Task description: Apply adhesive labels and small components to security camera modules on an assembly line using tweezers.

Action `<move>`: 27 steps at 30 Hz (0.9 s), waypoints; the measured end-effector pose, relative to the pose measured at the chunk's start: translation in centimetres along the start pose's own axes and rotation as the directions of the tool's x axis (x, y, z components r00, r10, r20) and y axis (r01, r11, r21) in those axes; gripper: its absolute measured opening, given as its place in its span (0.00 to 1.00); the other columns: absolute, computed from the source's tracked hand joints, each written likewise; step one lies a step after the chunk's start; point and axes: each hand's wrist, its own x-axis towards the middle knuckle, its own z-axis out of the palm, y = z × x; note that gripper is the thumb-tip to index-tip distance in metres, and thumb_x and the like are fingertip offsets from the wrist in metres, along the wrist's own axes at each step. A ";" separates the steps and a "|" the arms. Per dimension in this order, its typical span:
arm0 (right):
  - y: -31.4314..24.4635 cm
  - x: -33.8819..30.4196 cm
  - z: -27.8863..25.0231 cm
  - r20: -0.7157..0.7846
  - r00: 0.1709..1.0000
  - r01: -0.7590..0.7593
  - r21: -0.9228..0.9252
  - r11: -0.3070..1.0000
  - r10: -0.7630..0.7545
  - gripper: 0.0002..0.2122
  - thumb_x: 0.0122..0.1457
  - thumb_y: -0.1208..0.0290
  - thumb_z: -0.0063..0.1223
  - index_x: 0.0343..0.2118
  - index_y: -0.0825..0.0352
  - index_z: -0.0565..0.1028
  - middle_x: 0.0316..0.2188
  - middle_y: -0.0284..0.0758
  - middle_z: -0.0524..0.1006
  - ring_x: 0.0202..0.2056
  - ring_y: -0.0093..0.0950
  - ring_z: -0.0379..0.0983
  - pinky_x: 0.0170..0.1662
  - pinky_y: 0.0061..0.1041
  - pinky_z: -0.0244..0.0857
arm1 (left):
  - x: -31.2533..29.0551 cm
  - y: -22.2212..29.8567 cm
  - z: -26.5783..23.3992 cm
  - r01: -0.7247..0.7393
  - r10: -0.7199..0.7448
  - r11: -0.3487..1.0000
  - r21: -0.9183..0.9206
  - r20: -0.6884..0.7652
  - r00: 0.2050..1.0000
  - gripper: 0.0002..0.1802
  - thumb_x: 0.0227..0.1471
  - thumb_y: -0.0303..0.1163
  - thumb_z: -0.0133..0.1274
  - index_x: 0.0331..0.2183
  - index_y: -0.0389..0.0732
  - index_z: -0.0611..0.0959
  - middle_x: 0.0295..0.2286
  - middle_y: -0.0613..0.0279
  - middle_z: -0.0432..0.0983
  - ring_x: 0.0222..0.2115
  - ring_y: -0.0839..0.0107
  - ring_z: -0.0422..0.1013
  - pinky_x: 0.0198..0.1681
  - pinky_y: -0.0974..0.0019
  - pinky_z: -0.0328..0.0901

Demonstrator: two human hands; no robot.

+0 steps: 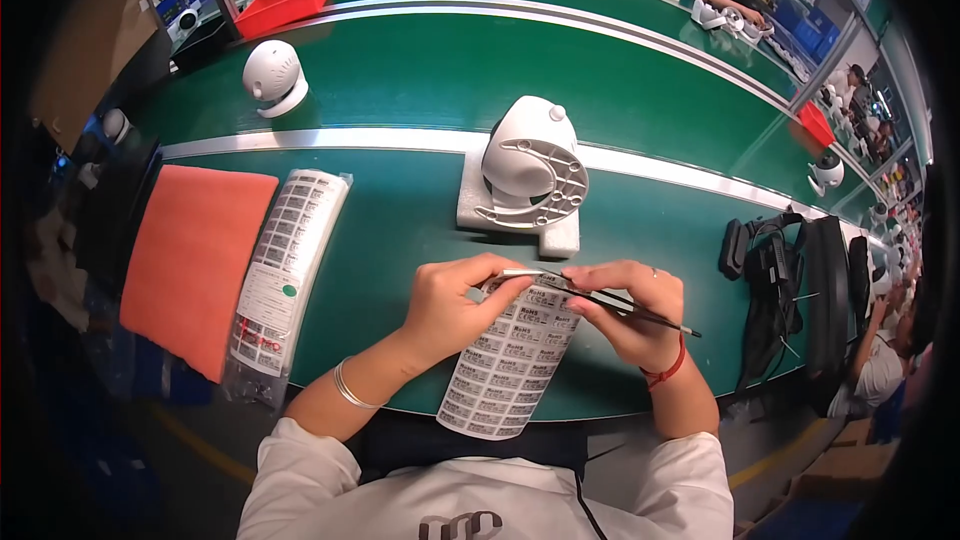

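Observation:
A sheet of printed labels [507, 360] hangs between my hands, its lower end past the table's near edge. My left hand [455, 305] is closed on its upper left corner, thumb and fingers pinching the folded top edge. In my right hand [637, 305] is a pair of slim black tweezers [640, 312]. Their narrow end points left to the sheet's top edge, while the other end sticks out to the right. Just beyond both hands, a white camera housing [530, 165] with a ribbed curved base lies tilted on a white foam block [561, 238].
To the left lie an orange foam sheet [195, 265] and a plastic-wrapped stack of labels [283, 270]. Black straps and a pouch [770, 285] are at the right. Another white camera [273, 78] stands on the green belt [400, 75]. A red bin [285, 6] and co-workers are farther off.

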 end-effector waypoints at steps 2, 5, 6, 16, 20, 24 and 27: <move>0.3 -0.2 0.0 0.000 1.000 -0.010 0.011 1.000 0.010 0.10 0.46 0.84 0.66 0.32 0.73 0.76 0.31 0.42 0.81 0.37 0.34 0.81 0.40 0.26 0.74 | 0.0 0.0 0.1 0.000 0.000 1.000 -0.001 0.018 1.000 0.07 0.46 0.29 0.64 0.30 0.38 0.85 0.24 0.60 0.81 0.21 0.75 0.76 0.25 0.73 0.68; 0.4 -0.3 -0.1 0.016 0.999 -0.037 0.022 0.999 0.037 0.10 0.46 0.83 0.66 0.32 0.72 0.77 0.31 0.42 0.81 0.37 0.34 0.81 0.40 0.25 0.74 | 0.0 -0.3 0.3 -0.034 0.034 0.999 -0.019 0.029 0.999 0.08 0.46 0.27 0.63 0.32 0.38 0.85 0.26 0.60 0.81 0.23 0.74 0.77 0.27 0.73 0.70; 0.4 -0.5 -0.2 0.031 0.998 -0.058 0.023 0.998 0.057 0.10 0.46 0.83 0.66 0.32 0.72 0.77 0.30 0.42 0.81 0.37 0.34 0.81 0.40 0.25 0.74 | 0.0 -0.3 0.4 -0.013 0.014 0.999 -0.035 0.028 1.000 0.09 0.46 0.26 0.63 0.33 0.38 0.85 0.26 0.59 0.81 0.23 0.74 0.77 0.27 0.73 0.70; 0.3 -0.1 0.4 0.034 0.999 0.036 -0.064 0.997 -0.034 0.09 0.45 0.81 0.67 0.29 0.69 0.78 0.30 0.39 0.82 0.34 0.32 0.81 0.37 0.24 0.73 | 0.0 -0.4 0.3 0.037 -0.034 0.998 -0.048 0.051 0.998 0.12 0.45 0.26 0.64 0.36 0.38 0.84 0.29 0.59 0.82 0.26 0.74 0.78 0.31 0.72 0.72; 0.3 -0.1 0.5 0.031 0.998 0.054 -0.091 0.994 -0.051 0.08 0.45 0.80 0.66 0.29 0.69 0.78 0.30 0.39 0.82 0.33 0.32 0.81 0.35 0.23 0.73 | 0.1 -0.8 0.3 0.000 0.003 0.999 -0.053 0.063 0.998 0.13 0.45 0.26 0.64 0.37 0.38 0.84 0.31 0.59 0.82 0.28 0.73 0.79 0.32 0.71 0.73; 0.2 -0.2 0.4 0.020 1.000 -0.012 -0.050 0.999 0.013 0.07 0.46 0.80 0.65 0.30 0.69 0.79 0.29 0.39 0.82 0.31 0.30 0.81 0.34 0.22 0.72 | 0.2 -0.7 0.1 0.027 -0.021 0.997 -0.073 0.090 0.996 0.15 0.45 0.26 0.63 0.39 0.39 0.83 0.33 0.59 0.82 0.29 0.72 0.79 0.32 0.71 0.73; 0.5 -0.3 0.3 0.012 1.000 -0.005 -0.060 0.998 0.006 0.08 0.47 0.80 0.65 0.32 0.69 0.80 0.28 0.38 0.82 0.28 0.29 0.80 0.31 0.22 0.71 | 0.3 -0.4 0.1 0.027 -0.017 0.996 -0.090 0.105 0.994 0.16 0.45 0.26 0.63 0.41 0.39 0.83 0.35 0.58 0.82 0.30 0.71 0.79 0.33 0.71 0.73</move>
